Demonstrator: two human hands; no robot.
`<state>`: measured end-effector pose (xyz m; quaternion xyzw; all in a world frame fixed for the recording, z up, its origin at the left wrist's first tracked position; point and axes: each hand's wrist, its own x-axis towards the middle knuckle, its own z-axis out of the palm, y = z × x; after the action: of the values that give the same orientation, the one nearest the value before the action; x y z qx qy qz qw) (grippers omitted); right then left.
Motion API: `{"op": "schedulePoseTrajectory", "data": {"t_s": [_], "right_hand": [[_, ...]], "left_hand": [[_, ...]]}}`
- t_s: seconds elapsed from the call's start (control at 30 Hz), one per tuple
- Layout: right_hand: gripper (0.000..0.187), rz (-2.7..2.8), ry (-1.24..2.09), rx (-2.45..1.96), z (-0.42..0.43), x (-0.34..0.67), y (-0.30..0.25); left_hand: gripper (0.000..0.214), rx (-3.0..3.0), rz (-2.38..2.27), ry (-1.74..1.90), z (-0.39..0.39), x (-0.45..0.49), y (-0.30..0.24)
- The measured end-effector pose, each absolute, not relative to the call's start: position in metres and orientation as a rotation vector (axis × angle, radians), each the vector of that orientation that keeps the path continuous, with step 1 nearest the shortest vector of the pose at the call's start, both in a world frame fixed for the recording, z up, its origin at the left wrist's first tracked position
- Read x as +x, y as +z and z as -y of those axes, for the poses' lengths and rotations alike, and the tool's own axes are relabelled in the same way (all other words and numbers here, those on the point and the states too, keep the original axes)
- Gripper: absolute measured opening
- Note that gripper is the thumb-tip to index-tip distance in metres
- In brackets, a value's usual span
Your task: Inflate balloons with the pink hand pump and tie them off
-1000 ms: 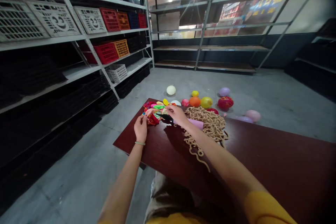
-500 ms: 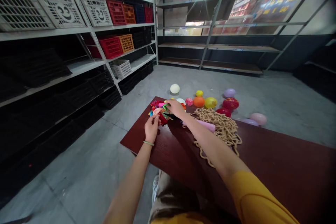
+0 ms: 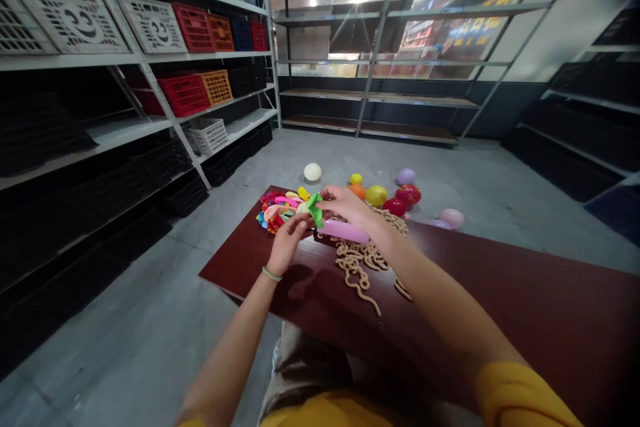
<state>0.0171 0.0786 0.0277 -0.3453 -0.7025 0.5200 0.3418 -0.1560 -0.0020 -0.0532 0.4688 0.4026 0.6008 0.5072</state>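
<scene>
A limp green balloon [image 3: 315,209] is pinched in the fingers of my right hand [image 3: 345,205], above the far left part of the dark red table [image 3: 450,293]. My left hand [image 3: 286,240] is closed at the balloon's lower left side, its fingertips on the edge. Just behind and below my hands lies a pink-lilac tube [image 3: 344,231], with a small dark part at its left end. To the left is a pile of flat, colourful balloons [image 3: 275,210]. A heap of thick beige rope [image 3: 367,255] spreads under and beside the tube, partly hidden by my right forearm.
Inflated balloons lie on the floor beyond the table, among them a white one [image 3: 313,172], a yellow one [image 3: 377,195] and a pink one [image 3: 451,218]. Shelves with crates [image 3: 190,27] line the left side. A metal rack [image 3: 370,100] stands at the back.
Both hands have come away from the balloon pile towards the right, and the green balloon is now lifted clear of it. The view has turned to the right.
</scene>
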Motion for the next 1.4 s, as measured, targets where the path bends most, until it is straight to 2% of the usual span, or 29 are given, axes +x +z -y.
{"op": "schedulePoseTrajectory", "data": {"t_s": [0.17, 0.47, 0.83, 1.0, 1.23, 1.4], "right_hand": [[0.015, 1.759, 1.325, -0.987, -0.054, 0.06, 0.027], [0.016, 1.698, 1.288, -1.111, -0.029, 0.123, 0.012], [0.011, 1.933, 1.225, -1.095, -0.037, 0.111, 0.006], [0.015, 2.171, 0.94, -1.113, -0.054, 0.082, -0.001], [0.033, 2.527, 0.303, -1.175, -0.051, 0.058, -0.033], [0.051, 2.654, 0.011, -1.265, -0.047, 0.057, -0.046]], "left_hand": [[0.04, 1.19, -0.897, 1.22, 0.01, -0.104, -0.039], [0.04, 1.091, -0.828, 1.114, 0.021, -0.031, -0.064], [0.037, 0.888, -0.73, 0.943, 0.031, -0.059, -0.06], [0.038, 0.843, -0.805, 1.007, 0.036, -0.089, -0.056], [0.034, 0.702, -0.901, 1.295, 0.041, -0.127, -0.055], [0.034, 0.644, -0.914, 1.385, 0.043, -0.14, -0.054]]}}
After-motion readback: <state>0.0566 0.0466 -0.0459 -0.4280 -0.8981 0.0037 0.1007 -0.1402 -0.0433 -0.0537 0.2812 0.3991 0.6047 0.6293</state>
